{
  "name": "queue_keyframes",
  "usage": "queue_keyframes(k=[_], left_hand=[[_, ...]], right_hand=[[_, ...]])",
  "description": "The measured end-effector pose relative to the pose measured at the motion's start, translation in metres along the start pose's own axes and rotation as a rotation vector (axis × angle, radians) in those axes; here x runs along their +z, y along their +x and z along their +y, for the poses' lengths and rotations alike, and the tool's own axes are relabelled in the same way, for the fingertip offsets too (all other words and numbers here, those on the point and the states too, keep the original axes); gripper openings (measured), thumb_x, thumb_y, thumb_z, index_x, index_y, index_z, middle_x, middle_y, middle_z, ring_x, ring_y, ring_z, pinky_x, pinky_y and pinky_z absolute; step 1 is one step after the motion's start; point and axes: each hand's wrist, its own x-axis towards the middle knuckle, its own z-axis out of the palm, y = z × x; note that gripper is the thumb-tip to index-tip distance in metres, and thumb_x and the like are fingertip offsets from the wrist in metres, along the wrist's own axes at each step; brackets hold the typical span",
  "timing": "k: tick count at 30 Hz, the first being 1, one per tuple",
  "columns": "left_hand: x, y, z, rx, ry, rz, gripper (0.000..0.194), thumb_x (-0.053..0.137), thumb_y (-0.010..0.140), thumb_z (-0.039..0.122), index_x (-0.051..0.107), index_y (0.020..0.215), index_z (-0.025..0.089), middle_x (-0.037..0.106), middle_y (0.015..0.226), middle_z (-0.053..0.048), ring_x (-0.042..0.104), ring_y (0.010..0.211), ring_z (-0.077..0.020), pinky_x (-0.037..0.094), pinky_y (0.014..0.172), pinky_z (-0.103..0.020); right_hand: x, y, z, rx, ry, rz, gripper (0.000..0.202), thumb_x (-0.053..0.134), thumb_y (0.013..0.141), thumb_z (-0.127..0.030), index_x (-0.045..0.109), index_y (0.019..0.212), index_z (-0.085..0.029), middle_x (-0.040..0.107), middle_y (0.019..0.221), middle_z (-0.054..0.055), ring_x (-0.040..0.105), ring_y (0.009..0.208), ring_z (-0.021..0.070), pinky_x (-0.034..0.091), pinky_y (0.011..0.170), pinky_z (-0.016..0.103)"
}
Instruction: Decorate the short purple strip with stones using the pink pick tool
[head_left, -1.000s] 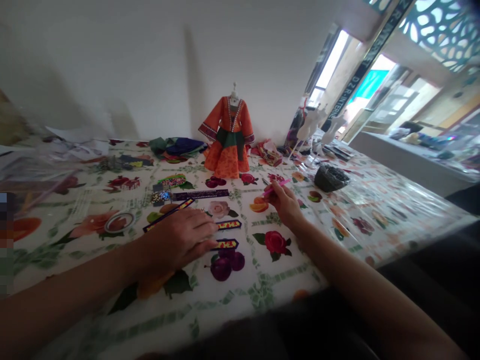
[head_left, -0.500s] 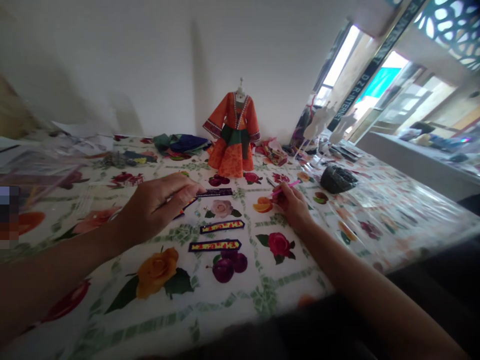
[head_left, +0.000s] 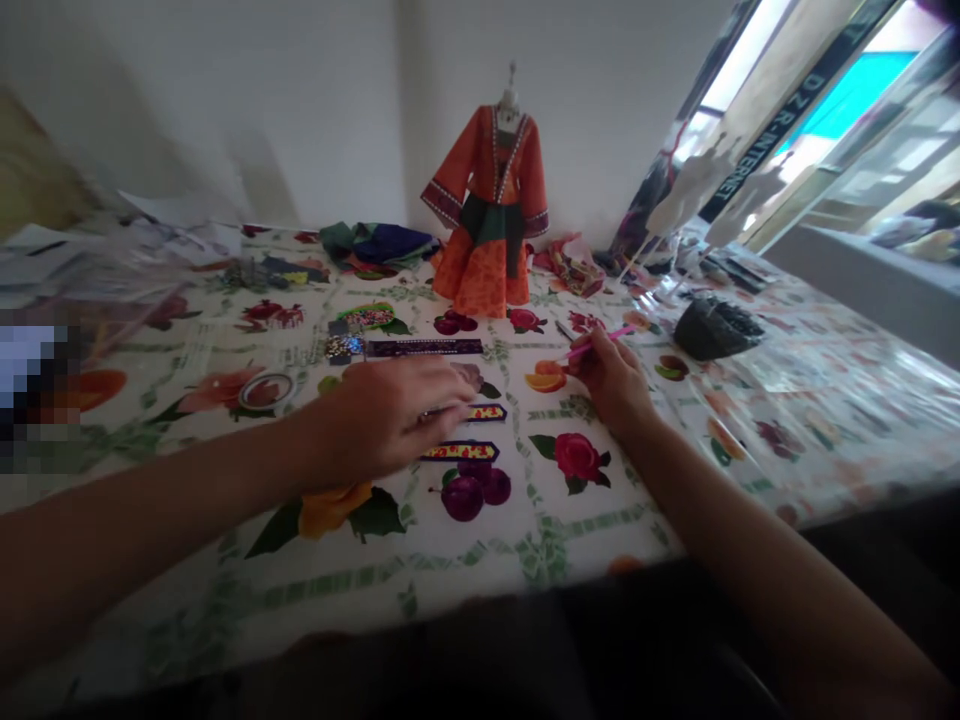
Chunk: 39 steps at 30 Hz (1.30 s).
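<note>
My left hand (head_left: 401, 412) hovers palm down over two yellow floral strips, fingers stretched forward and thumb apart. It hides the left ends of the upper strip (head_left: 489, 412) and the lower strip (head_left: 480, 452), both dark-edged with pointed right ends. Whether the fingertips touch the upper strip is unclear. Just beyond lies a dark band with a dotted edge (head_left: 427, 347), beside a glittery grey piece (head_left: 345, 345). My right hand (head_left: 611, 375) is closed around a slim pink pen-like tool (head_left: 624, 332); a thin grey tip (head_left: 562, 328) also sticks out by its fingers.
A small dress form in an orange and green dress (head_left: 491, 215) stands at the back. Folded fabrics (head_left: 382, 245) lie left of it, scraps (head_left: 574, 262) right. A black plastic bundle (head_left: 716, 327) sits right, a round ring-like item (head_left: 266, 390) left, on a flowered tablecloth (head_left: 465, 560).
My left hand has moved from the dark band towards me and right, over the yellow strips, uncovering the glittery piece. My right hand keeps the pink tool. The camera view has shifted.
</note>
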Motion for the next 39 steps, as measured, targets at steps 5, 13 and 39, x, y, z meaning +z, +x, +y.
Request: queue_keyframes(k=[5,13,39], left_hand=[[0.044,0.0,0.017,0.018,0.1,-0.225,0.039,0.057,0.104,0.041,0.07,0.123,0.01,0.068,0.135,-0.02,0.066,0.122,-0.0344,0.054,0.103,-0.047],[0.062,0.008,0.019,-0.01,0.095,-0.255,0.046,0.059,0.103,0.045,0.067,0.128,0.007,0.064,0.139,-0.023,0.063,0.128,-0.0374,0.053,0.107,-0.05],[0.087,0.044,0.027,0.018,0.193,-0.257,0.066,0.054,0.103,0.057,0.064,0.134,-0.001,0.063,0.139,-0.03,0.062,0.129,-0.0439,0.051,0.108,-0.058]], right_hand=[[0.002,-0.001,-0.003,-0.014,-0.003,-0.003,0.044,0.08,0.086,-0.062,0.072,0.078,-0.02,0.068,0.067,-0.001,0.063,0.059,0.0113,0.058,0.061,0.022],[0.006,-0.005,-0.005,-0.02,0.025,-0.012,0.046,0.083,0.079,-0.065,0.074,0.078,-0.02,0.069,0.067,0.0,0.064,0.061,0.0126,0.056,0.06,0.023],[0.018,-0.016,-0.022,-0.114,-0.055,-0.01,0.044,0.076,0.088,-0.066,0.073,0.08,-0.022,0.067,0.069,0.0,0.062,0.063,0.0142,0.055,0.063,0.025]])
